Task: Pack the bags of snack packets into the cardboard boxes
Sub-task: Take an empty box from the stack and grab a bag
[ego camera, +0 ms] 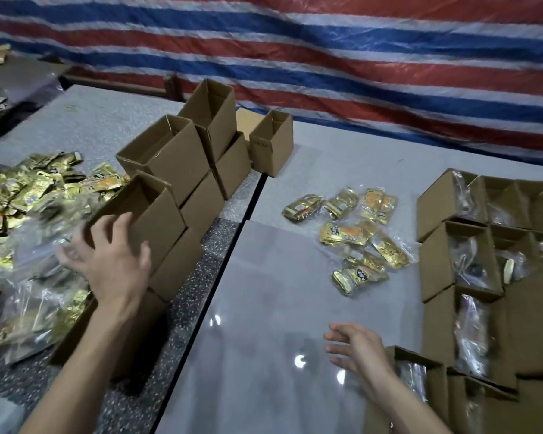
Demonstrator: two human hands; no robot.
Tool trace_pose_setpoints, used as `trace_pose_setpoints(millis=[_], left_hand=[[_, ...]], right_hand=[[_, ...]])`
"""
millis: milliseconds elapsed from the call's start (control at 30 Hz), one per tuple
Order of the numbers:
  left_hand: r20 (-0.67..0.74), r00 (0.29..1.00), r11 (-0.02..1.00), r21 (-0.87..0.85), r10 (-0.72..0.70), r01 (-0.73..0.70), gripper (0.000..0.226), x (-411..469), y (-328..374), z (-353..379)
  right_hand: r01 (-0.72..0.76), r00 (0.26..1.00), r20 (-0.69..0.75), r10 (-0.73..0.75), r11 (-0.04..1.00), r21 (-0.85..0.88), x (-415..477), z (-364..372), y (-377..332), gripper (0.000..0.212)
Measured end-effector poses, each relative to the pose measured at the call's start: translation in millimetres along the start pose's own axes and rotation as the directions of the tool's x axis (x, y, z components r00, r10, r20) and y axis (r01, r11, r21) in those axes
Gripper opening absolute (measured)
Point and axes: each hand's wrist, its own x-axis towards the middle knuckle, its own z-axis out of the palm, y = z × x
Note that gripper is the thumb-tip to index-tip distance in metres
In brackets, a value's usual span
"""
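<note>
head | left hand (pixel 113 255) is gripping an empty box (pixel 138 214) at the stack's near end; right hand (pixel 354 346) is hovering open, holding nothing | bags (pixel 354 236) are lying mid-table (pixel 263 308), filled boxes (pixel 457 258) at right | lift straight up so neighbours stay standing | open room is lying between hands; table seam just beside stack

The left hand (pixel 110 255) covers the near wall of the box (pixel 145 214) it grips, its fingertips blurred. Left of that box, the packet heap (pixel 29 195) runs off the edge. Print on packets is unreadable.
</note>
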Motion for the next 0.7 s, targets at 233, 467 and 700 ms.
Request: trace_pose_setpoints(millis=[233, 467, 700], left_hand=[[0.127, 0.985, 0.992, 0.056, -0.12, 0.114, 0.035, 6.2, -12.3, 12.4], [0.174, 0.953, 0.907, -0.305, -0.248, 0.292, 0.029, 14.8, -30.3, 15.1], [0.231, 0.973, 0.893, -0.441, 0.016, 0.091, 0.039, -13.9, -17.7, -17.4]], right_hand=[[0.025, 0.998, -0.052, -0.023, 0.999, 0.045, -8.3, -19.8, -2.6, 0.015], [0.016, 0.996, -0.093, -0.007, 0.996, 0.087, -9.2, -33.2, 1.3, 0.017], [0.015, 0.996, -0.091, -0.007, 0.996, 0.085, -13.3, -33.2, 4.3, 0.018]])
